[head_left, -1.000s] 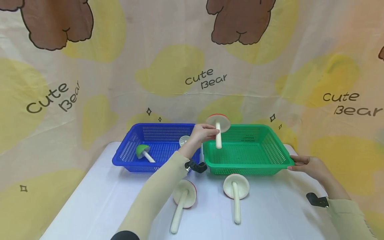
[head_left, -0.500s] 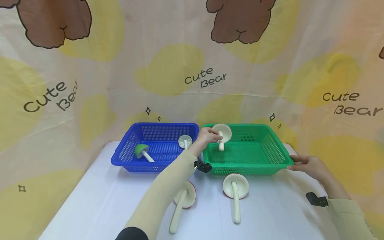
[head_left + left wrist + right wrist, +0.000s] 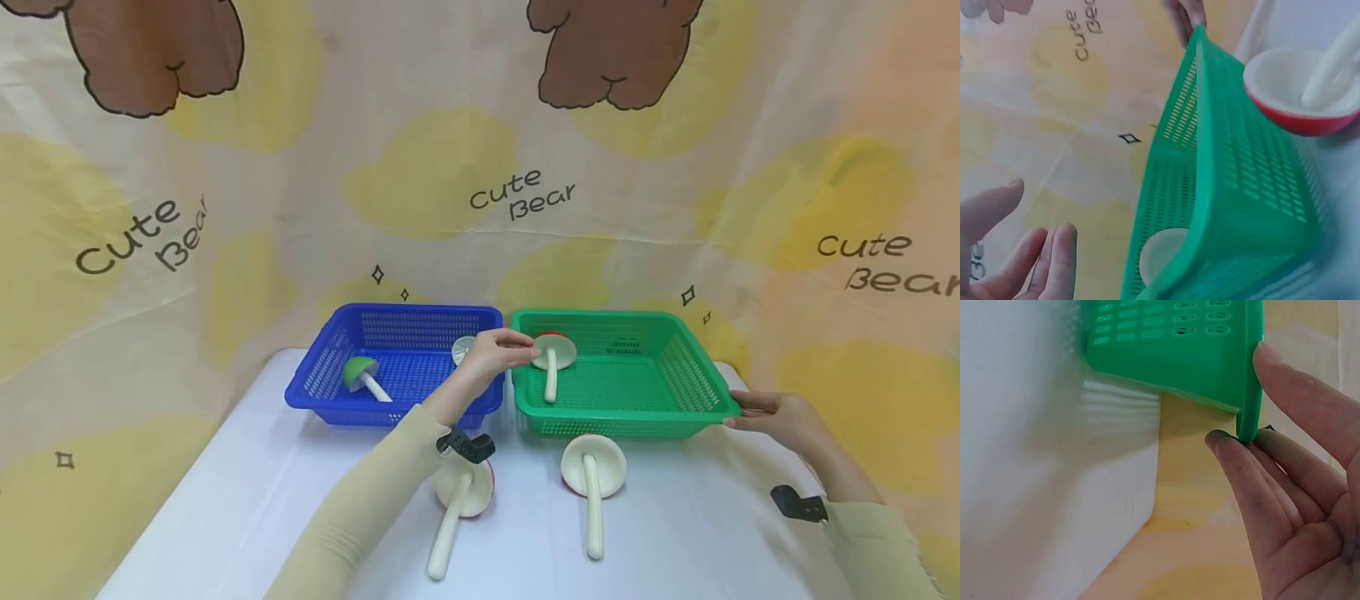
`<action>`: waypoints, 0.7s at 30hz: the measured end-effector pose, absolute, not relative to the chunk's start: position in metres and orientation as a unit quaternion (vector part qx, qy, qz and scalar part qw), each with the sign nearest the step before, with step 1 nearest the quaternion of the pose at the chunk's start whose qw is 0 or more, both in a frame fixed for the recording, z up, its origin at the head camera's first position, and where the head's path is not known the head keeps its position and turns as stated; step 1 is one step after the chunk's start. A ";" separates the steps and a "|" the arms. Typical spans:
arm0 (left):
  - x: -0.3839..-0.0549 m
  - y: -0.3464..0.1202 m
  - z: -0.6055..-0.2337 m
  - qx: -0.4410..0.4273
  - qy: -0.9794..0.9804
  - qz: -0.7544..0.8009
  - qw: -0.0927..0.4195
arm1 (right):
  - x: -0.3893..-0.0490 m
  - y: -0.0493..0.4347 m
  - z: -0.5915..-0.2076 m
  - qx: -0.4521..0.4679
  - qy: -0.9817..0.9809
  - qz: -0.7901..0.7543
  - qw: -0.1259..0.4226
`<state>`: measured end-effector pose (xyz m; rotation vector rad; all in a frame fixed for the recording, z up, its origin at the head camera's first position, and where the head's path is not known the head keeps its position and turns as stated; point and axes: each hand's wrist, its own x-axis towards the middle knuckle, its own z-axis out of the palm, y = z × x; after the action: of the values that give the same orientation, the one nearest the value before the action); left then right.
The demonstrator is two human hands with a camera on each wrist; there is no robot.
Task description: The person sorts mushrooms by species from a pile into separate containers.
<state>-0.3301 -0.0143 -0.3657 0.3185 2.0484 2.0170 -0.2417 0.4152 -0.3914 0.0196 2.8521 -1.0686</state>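
A toy mushroom [image 3: 558, 353] with a red cap and white stem leans inside the left end of the green basket [image 3: 630, 415], its pale underside facing me. Beside it, over the basket's left rim, is my left hand [image 3: 491, 355]; in the left wrist view its thumb and fingers [image 3: 1063, 256] stand apart with nothing between them. My right hand [image 3: 783, 421] pinches the green basket's right front corner, thumb on one side of the rim and fingers on the other. Two more red-capped toy mushrooms lie in front, one left [image 3: 444, 542] and one right [image 3: 593, 508].
Left of the green basket stands a blue basket [image 3: 345, 410]. In it lie a green-capped toy mushroom [image 3: 362, 373] and a pale-capped one [image 3: 461, 347], partly behind my left hand. A white-covered table [image 3: 247, 508] holds everything; a printed cloth [image 3: 420, 175] hangs behind.
My left hand has lowered the red-capped mushroom into the green basket, let go and drawn back slightly left. My right hand has stayed on the basket's corner.
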 end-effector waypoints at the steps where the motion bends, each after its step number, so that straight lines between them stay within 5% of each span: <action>1: -0.325 -0.020 -0.366 0.113 0.703 0.690 0.129 | -0.242 0.415 -0.392 0.005 0.935 -0.350 0.049; 21: -0.253 -0.103 -0.411 0.121 0.762 0.618 0.150 | -0.243 0.417 -0.391 0.008 0.934 -0.353 0.057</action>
<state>-0.2530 -0.1030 -0.4112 0.3490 2.1881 1.7768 -0.2426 0.4169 -0.3913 0.0256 2.8310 -1.0714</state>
